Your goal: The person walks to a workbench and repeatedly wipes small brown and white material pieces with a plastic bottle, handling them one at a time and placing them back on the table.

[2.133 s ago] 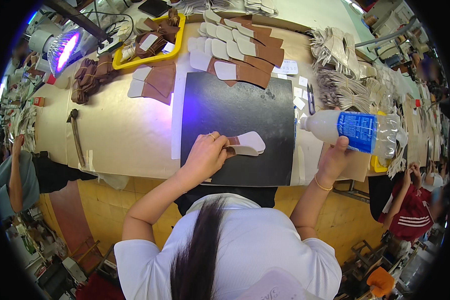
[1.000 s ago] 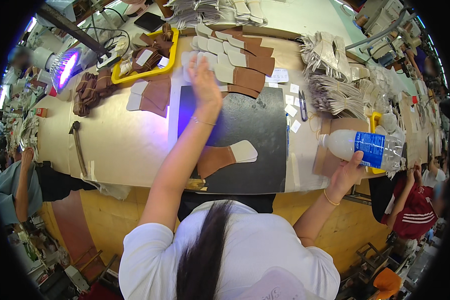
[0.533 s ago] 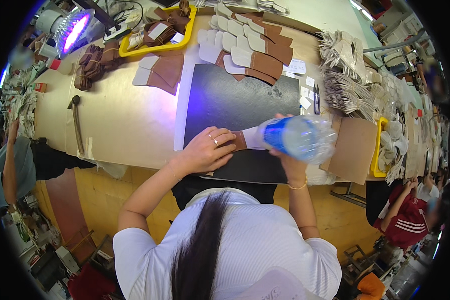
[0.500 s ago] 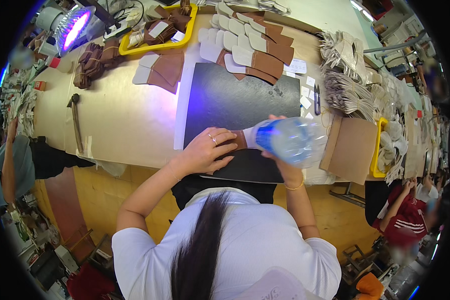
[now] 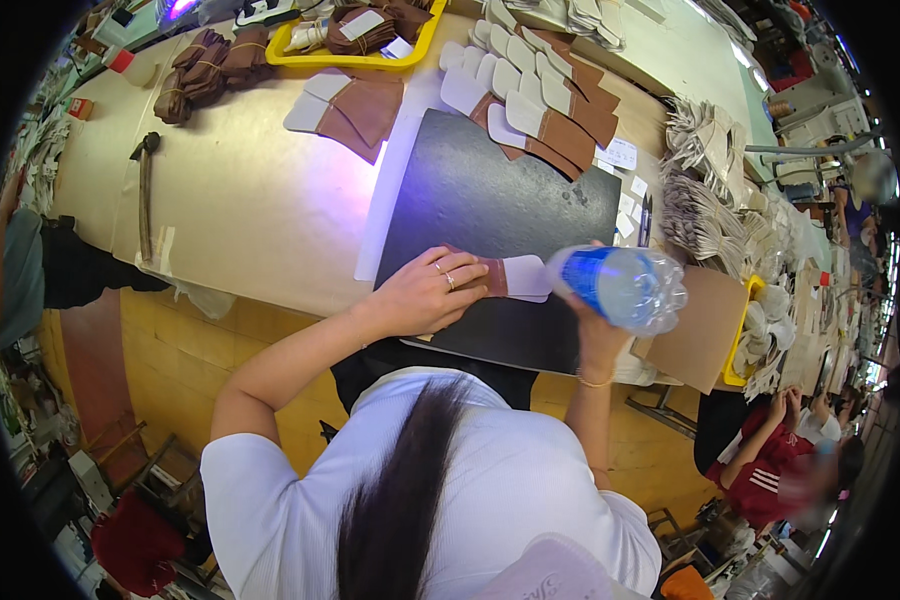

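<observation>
My right hand [image 5: 598, 335] is wrapped round a clear plastic bottle [image 5: 625, 288] with a blue label, tilted over with its base to the right. The bottle is above the right side of a black mat [image 5: 490, 195]. Just left of its near end lies a brown-and-white flat piece [image 5: 523, 277], its white rounded end uncovered. My left hand [image 5: 432, 292] lies over the piece's brown end, fingers stretched out and resting on it; part of the brown is hidden beneath them.
Similar brown-and-white pieces [image 5: 545, 125] overlap beyond the mat, with a smaller stack [image 5: 355, 110] to their left. A yellow tray [image 5: 425, 45] holds brown bundles. On the left lies a hammer [image 5: 147, 190]; to the right are pale bundles [image 5: 705, 220] and a brown board [image 5: 700, 325].
The bottle in my right hand has moved right, away from the flat piece, baring more of its white end. My left hand stays on the piece. The whole view has shifted.
</observation>
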Available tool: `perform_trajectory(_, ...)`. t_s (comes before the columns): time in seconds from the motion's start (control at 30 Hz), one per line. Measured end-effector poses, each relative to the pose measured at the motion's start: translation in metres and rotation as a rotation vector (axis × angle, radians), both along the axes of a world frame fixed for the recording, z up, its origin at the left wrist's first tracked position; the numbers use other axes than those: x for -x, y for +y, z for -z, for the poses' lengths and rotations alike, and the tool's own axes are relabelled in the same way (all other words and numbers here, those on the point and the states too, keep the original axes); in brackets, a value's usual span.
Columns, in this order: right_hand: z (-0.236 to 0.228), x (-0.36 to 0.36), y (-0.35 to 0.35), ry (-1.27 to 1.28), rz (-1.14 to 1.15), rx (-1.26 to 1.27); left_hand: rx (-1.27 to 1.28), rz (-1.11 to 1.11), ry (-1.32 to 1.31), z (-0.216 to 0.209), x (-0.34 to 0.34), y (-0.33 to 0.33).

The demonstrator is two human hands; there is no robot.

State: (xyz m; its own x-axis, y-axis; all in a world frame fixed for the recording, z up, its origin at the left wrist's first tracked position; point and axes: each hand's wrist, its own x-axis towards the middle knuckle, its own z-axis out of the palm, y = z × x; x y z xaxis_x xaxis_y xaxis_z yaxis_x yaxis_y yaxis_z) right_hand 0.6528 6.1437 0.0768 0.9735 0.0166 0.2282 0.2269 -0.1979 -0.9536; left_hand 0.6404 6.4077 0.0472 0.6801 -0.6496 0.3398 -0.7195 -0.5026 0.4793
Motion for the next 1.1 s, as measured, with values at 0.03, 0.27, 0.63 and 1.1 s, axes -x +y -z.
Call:
perform_trajectory(0.03,-0.007,-0.005,0.016,-0.285,-0.037,0.389,0.009,0.006,0.005,-0.001,-0.001,-0.001)
perform_trajectory(0.27,-0.002,0.001,0.0,-0.026,0.061,0.156,0.046,-0.01,-0.029,0.001,0.003,0.001)
perform_trajectory(0.63,-0.006,-0.01,0.04,-0.191,0.065,0.378,0.027,0.013,-0.017,0.001,-0.001,0.002)
perform_trajectory(1.1,-0.014,-0.011,0.026,-0.008,0.174,0.407,0.017,-0.202,0.296,-0.007,-0.027,-0.027)
